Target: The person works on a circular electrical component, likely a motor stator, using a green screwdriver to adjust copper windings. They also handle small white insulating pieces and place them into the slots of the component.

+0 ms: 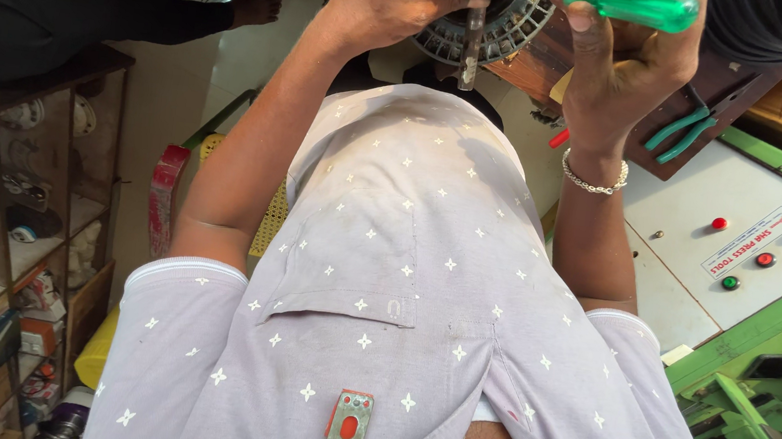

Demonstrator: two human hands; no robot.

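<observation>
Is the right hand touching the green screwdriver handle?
Touching. The head view shows the right hand wrapped around the green screwdriver handle, thumb pressed on it.

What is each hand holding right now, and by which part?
The right hand holds a green-handled screwdriver by its handle. The left hand grips the round fan motor part at its top edge.

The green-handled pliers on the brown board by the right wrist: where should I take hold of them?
Take the pliers by the two green handles, squeezing them together. They splay open toward the lower left, the side nearest the right hand, so come from there. The jaw end points up-right toward the dark clutter.
</observation>
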